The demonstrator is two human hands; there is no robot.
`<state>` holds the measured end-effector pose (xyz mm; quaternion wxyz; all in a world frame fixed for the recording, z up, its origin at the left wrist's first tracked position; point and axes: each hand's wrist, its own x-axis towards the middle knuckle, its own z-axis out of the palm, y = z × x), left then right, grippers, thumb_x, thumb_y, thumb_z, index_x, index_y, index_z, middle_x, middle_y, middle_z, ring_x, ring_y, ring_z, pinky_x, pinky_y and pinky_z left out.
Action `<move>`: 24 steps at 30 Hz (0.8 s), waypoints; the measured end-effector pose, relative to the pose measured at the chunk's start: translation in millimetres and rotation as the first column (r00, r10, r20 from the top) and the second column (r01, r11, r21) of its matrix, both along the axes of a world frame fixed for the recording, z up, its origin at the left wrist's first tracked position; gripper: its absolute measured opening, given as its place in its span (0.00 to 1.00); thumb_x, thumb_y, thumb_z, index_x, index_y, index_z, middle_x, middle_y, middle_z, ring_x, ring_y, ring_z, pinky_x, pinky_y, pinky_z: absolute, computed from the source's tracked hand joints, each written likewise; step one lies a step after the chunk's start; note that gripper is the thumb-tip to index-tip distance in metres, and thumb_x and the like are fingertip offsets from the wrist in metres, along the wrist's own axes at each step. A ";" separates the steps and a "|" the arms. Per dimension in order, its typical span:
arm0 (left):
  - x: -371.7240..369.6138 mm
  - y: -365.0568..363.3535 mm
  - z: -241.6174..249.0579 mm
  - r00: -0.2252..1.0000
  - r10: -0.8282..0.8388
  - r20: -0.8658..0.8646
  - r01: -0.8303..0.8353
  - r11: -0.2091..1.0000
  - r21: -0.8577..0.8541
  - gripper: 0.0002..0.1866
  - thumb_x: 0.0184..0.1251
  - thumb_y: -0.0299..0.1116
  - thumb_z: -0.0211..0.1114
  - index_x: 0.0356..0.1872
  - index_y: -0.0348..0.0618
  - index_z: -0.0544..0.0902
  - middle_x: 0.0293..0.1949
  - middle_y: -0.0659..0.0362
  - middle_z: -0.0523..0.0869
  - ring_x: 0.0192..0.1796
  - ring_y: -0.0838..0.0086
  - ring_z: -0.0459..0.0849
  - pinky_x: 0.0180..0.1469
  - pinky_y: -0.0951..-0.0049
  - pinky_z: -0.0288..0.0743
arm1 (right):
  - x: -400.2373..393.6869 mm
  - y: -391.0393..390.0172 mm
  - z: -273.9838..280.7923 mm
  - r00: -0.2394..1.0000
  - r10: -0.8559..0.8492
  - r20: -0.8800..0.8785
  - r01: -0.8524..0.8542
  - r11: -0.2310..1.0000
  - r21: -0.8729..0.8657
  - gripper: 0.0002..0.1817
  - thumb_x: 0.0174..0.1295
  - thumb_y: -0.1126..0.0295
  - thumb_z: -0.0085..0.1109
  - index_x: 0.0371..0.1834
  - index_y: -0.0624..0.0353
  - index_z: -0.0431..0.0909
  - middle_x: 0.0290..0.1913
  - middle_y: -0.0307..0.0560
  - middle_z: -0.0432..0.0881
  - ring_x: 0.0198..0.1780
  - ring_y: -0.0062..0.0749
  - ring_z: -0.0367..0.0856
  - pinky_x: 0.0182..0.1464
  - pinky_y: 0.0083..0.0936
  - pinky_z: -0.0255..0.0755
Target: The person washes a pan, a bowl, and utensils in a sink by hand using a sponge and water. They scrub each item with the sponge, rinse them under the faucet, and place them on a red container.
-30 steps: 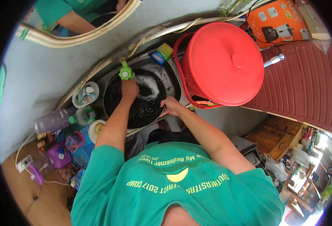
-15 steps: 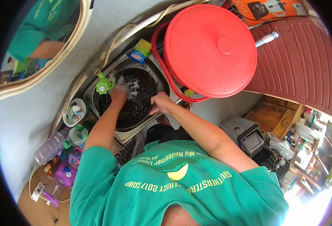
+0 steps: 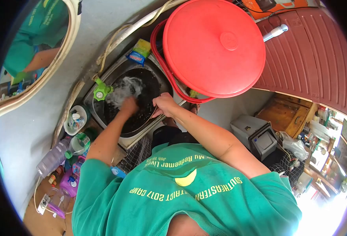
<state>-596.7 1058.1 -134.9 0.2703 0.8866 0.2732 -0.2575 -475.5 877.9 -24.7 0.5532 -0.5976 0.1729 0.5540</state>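
Note:
A round, dark pan [image 3: 144, 112] sits tilted in the metal sink [image 3: 94, 103], wet and speckled with drops. My right hand [image 3: 164, 104] grips the pan's right rim, thumb and fingers closed round the edge. Inside the pan is my left hand [image 3: 129, 106], low over its surface and blurred by motion; its fingers, and anything in them, cannot be made out. Water [image 3: 128, 88] runs and splashes into the pan beside that hand, from below the green tap [image 3: 101, 91]. On the sink's back edge lies a yellow and blue packet [image 3: 139, 52].
A large red lidded bucket [image 3: 212, 51] stands close to the right of the sink. Left of it are a white oval dish [image 3: 77, 120] with small items and several plastic bottles [image 3: 53, 159]. A mirror [image 3: 33, 51] hangs at left. A grey box-like appliance [image 3: 254, 135] is at lower right.
My left hand has moved from beneath the tap towards the middle of the pan, and the water's splash has shifted. My right hand keeps its hold on the rim. The view has shifted slightly.

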 end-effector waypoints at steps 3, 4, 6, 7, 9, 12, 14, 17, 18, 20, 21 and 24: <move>36.7 -57.0 54.1 0.855 0.152 0.496 0.033 0.938 -0.344 0.16 0.50 0.26 0.65 0.42 0.40 0.76 0.41 0.45 0.81 0.46 0.45 0.80 0.50 0.52 0.74 | -7.7 6.1 -0.7 0.996 0.081 0.027 -0.082 0.996 0.020 0.10 0.49 0.81 0.54 0.34 0.76 0.70 0.32 0.62 0.77 0.27 0.57 0.85 0.25 0.49 0.86; 44.0 -49.2 45.1 0.856 0.152 0.495 0.032 0.939 -0.344 0.16 0.50 0.26 0.65 0.42 0.40 0.76 0.41 0.45 0.81 0.46 0.45 0.80 0.50 0.52 0.74 | -9.0 7.1 4.9 0.992 0.111 0.056 -0.111 0.994 -0.004 0.11 0.49 0.81 0.54 0.35 0.77 0.70 0.32 0.62 0.78 0.27 0.57 0.85 0.24 0.48 0.86; 68.3 -29.1 19.3 0.621 0.038 0.783 -0.046 0.999 -0.012 0.17 0.49 0.24 0.64 0.43 0.40 0.75 0.42 0.45 0.78 0.49 0.46 0.77 0.54 0.52 0.71 | -9.7 3.4 19.8 0.984 0.153 0.087 -0.150 0.988 -0.037 0.11 0.49 0.81 0.54 0.36 0.78 0.71 0.32 0.61 0.78 0.27 0.56 0.85 0.24 0.47 0.86; 60.2 -8.7 7.3 0.667 -0.032 0.744 -0.087 0.989 0.121 0.18 0.48 0.25 0.65 0.44 0.40 0.76 0.47 0.43 0.78 0.54 0.46 0.75 0.59 0.52 0.68 | -7.6 1.4 28.1 0.973 0.195 0.123 -0.188 0.980 -0.067 0.12 0.49 0.81 0.54 0.36 0.78 0.72 0.33 0.61 0.79 0.27 0.54 0.85 0.24 0.46 0.86; 19.5 32.4 -44.4 0.862 -0.060 0.504 -0.153 0.916 0.371 0.20 0.52 0.29 0.67 0.49 0.41 0.78 0.48 0.42 0.80 0.50 0.43 0.79 0.55 0.51 0.73 | -4.9 -1.6 43.7 0.971 0.154 0.185 -0.148 0.988 -0.048 0.13 0.49 0.81 0.54 0.37 0.79 0.74 0.34 0.60 0.79 0.27 0.53 0.85 0.24 0.45 0.86; -20.4 5.2 -6.6 0.997 -0.073 0.027 0.060 0.940 0.336 0.17 0.56 0.32 0.67 0.48 0.40 0.80 0.48 0.42 0.83 0.45 0.42 0.83 0.50 0.50 0.78 | 2.0 0.0 48.6 0.962 0.113 0.250 -0.118 0.993 0.005 0.13 0.50 0.80 0.54 0.38 0.78 0.76 0.34 0.59 0.80 0.28 0.52 0.85 0.24 0.43 0.87; -11.9 -31.3 8.0 0.993 -0.114 0.012 0.114 0.993 0.006 0.15 0.56 0.32 0.66 0.44 0.39 0.80 0.44 0.42 0.83 0.45 0.44 0.84 0.50 0.51 0.78 | -2.5 3.5 44.8 0.963 0.105 0.249 -0.116 0.993 0.030 0.13 0.50 0.80 0.54 0.39 0.78 0.77 0.34 0.59 0.80 0.29 0.51 0.85 0.24 0.42 0.87; 34.9 -58.1 52.4 0.763 0.209 0.611 -0.012 0.951 -0.310 0.13 0.53 0.24 0.61 0.42 0.40 0.77 0.41 0.42 0.80 0.48 0.45 0.80 0.52 0.53 0.75 | -9.6 7.7 40.3 0.918 0.214 0.332 -0.204 0.977 -0.066 0.16 0.53 0.77 0.54 0.40 0.84 0.75 0.37 0.68 0.81 0.28 0.54 0.87 0.23 0.40 0.86; 51.8 -50.3 50.7 0.688 0.253 0.680 -0.011 0.941 -0.339 0.14 0.51 0.22 0.61 0.42 0.40 0.77 0.43 0.42 0.80 0.48 0.45 0.80 0.52 0.53 0.75 | -12.4 7.7 48.5 0.916 0.199 0.349 -0.193 0.980 -0.052 0.17 0.52 0.78 0.54 0.41 0.86 0.73 0.35 0.68 0.80 0.27 0.56 0.86 0.23 0.41 0.85; 62.4 -14.9 19.0 0.526 0.014 0.850 -0.080 0.996 0.033 0.16 0.49 0.24 0.63 0.42 0.41 0.78 0.44 0.43 0.80 0.49 0.45 0.79 0.50 0.53 0.75 | -9.5 3.4 49.2 0.944 0.159 0.291 -0.162 0.987 -0.012 0.16 0.52 0.78 0.55 0.39 0.86 0.72 0.33 0.68 0.80 0.27 0.57 0.86 0.23 0.43 0.85; 48.0 5.9 -1.7 0.617 -0.076 0.783 -0.140 0.969 0.205 0.17 0.48 0.25 0.64 0.44 0.41 0.78 0.45 0.45 0.80 0.50 0.47 0.79 0.51 0.53 0.75 | -7.7 -1.3 49.0 0.967 0.125 0.221 -0.135 0.990 0.030 0.16 0.51 0.79 0.55 0.38 0.85 0.71 0.32 0.67 0.80 0.27 0.57 0.86 0.23 0.44 0.85; -0.8 48.7 -8.0 0.893 0.038 0.448 -0.200 0.926 0.321 0.18 0.50 0.30 0.67 0.45 0.42 0.79 0.48 0.48 0.80 0.54 0.49 0.78 0.53 0.52 0.75 | 9.1 -12.0 42.4 0.983 0.138 0.118 -0.140 0.990 0.013 0.13 0.50 0.79 0.56 0.35 0.82 0.70 0.29 0.65 0.80 0.26 0.56 0.86 0.24 0.45 0.86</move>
